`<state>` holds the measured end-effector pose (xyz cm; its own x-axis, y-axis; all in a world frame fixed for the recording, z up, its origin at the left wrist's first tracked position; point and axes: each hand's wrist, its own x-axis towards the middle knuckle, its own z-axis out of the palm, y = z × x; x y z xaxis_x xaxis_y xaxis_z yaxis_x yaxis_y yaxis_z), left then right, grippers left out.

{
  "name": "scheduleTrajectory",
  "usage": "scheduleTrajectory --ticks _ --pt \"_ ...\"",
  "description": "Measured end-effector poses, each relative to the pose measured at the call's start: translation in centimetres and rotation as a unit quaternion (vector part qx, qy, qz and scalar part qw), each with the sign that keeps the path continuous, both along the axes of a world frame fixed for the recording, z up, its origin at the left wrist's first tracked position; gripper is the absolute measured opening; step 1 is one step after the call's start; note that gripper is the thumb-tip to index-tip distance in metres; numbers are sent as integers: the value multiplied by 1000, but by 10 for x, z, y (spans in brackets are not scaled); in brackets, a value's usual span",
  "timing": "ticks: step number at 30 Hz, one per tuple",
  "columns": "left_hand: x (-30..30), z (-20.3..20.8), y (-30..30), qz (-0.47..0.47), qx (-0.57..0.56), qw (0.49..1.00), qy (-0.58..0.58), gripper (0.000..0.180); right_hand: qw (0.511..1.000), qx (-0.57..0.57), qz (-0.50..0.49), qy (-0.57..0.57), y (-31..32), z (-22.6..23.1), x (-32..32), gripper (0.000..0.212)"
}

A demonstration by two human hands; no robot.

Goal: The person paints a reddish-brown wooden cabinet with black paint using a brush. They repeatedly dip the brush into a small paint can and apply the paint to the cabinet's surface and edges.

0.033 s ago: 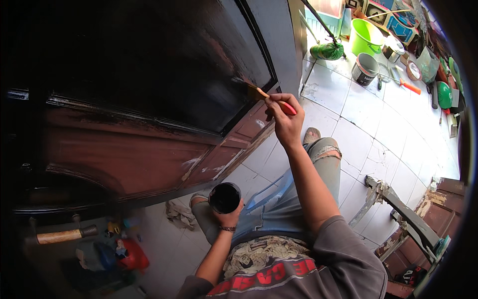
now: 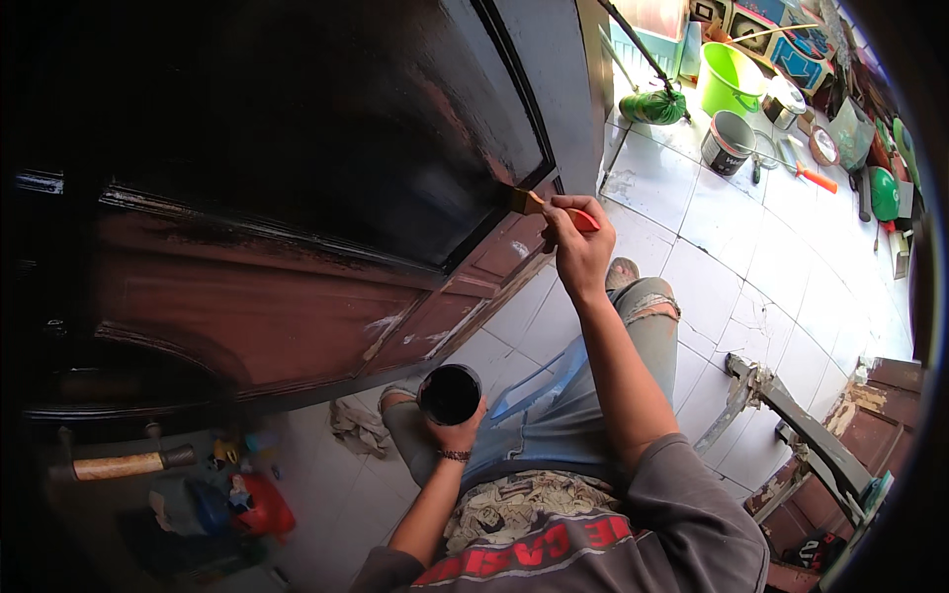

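We paint a dark wooden door.
Our left hand [image 2: 453,433] cups a small round black paint can [image 2: 450,393] above our lap; farther up, our right hand [image 2: 578,242] grips an orange-handled brush [image 2: 539,204], bristles touching the brown wooden door [image 2: 297,198] at its glossy black panel's lower right corner.

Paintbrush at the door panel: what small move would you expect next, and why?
Probably a short stroke along the panel's frame edge. The right hand has the paintbrush in its grip with the bristles against the wooden door, where dark paint meets bare reddish wood. The left hand holds the paint can low and apart from the brush, so a dip looks less immediate.
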<state>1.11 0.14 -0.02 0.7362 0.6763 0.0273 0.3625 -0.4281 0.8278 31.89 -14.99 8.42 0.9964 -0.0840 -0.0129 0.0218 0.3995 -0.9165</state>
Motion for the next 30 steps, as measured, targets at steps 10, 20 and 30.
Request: scheduleTrajectory --ticks 10,20,30 --pt "1 -30 14 -1 -13 997 -71 96 924 311 -5 -222 23 219 18 28" --pt "12 11 -2 -21 -23 993 -114 87 969 69 -82 221 12 -111 -36 25" --pt "33 10 9 -46 78 984 -151 91 925 -51 369 -75 -70 74 -74 19"
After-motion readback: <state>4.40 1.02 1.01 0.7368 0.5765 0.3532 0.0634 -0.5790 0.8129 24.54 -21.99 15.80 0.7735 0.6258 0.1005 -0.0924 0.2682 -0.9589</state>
